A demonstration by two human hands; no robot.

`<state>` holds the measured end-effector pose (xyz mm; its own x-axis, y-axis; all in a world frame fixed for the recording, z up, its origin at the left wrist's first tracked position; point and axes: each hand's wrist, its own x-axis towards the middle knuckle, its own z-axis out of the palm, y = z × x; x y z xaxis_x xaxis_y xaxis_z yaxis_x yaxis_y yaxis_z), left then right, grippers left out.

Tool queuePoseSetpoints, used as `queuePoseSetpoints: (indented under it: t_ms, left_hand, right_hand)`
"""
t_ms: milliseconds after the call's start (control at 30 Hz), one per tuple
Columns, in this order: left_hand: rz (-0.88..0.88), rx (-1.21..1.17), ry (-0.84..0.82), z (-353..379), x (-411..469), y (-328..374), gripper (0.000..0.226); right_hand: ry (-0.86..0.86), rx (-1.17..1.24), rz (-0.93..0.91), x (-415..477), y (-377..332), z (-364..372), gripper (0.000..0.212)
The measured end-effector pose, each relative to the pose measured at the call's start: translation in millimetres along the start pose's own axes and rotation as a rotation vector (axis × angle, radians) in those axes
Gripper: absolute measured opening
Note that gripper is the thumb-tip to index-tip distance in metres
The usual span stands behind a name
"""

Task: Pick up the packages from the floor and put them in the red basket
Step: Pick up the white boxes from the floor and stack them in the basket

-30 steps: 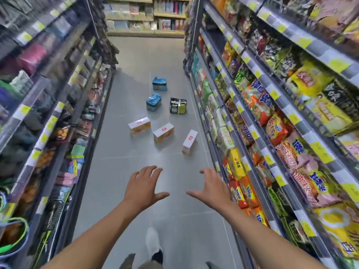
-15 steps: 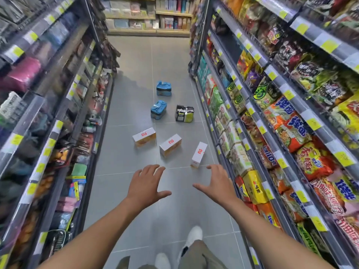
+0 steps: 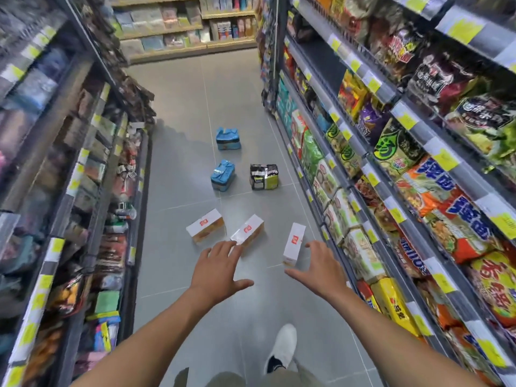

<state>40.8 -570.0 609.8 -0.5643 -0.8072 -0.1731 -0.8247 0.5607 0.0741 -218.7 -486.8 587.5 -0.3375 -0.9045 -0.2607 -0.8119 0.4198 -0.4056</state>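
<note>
Several packages lie on the grey aisle floor. Nearest are three white and orange boxes: a left box [image 3: 205, 225], a middle box [image 3: 248, 231] and a right box [image 3: 293, 243]. Farther off lie a blue pack [image 3: 222, 174], a second blue pack [image 3: 227, 138] and a black and green pack [image 3: 264, 176]. My left hand [image 3: 219, 268] is stretched forward with fingers spread, its fingertips in front of the middle box. My right hand [image 3: 318, 268] is spread open just right of the right box. Neither hand holds anything. No red basket is in view.
Stocked shelves [image 3: 391, 169] of snack bags line the right side and darker shelves [image 3: 83, 191] line the left, leaving a narrow aisle. A cross shelf [image 3: 178, 32] closes the far end. My white shoe [image 3: 283, 347] steps on the floor below my arms.
I have walked forward down the aisle, so the packages appear nearer. Both spread hands now reach the closest white boxes in the picture.
</note>
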Motion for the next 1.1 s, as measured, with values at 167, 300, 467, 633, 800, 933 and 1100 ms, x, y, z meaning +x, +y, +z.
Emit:
queuePoseSetpoints:
  t_ms: [167,300,467,633,800,933,1100]
  left_hand:
    - [0.049,-0.020,-0.013,-16,84,2,0.093]
    - [0.120,-0.024,-0.052,-20,142,9,0.093]
    - [0.283,0.003,-0.101,-22,217,11,0.087]
    - [0.421,0.045,-0.164,-20,292,11,0.088]
    - [0.563,0.096,-0.177,-21,366,4,0.086]
    - [0.645,0.155,-0.239,-7,409,0,0.087]
    - [0.747,0.250,-0.270,26,450,11,0.087]
  right_hand:
    - [-0.013,0.009,0.066,62,16,-20,0.092]
    - [-0.006,0.044,0.110,94,29,-34,0.089]
    - [-0.001,0.061,0.241,125,39,-43,0.093]
    - [0.035,0.097,0.354,153,40,-44,0.093]
    - [0.090,0.140,0.536,183,30,-41,0.093]
    - [0.109,0.168,0.629,203,23,-27,0.091]
    - [0.089,0.221,0.681,226,38,2,0.091]
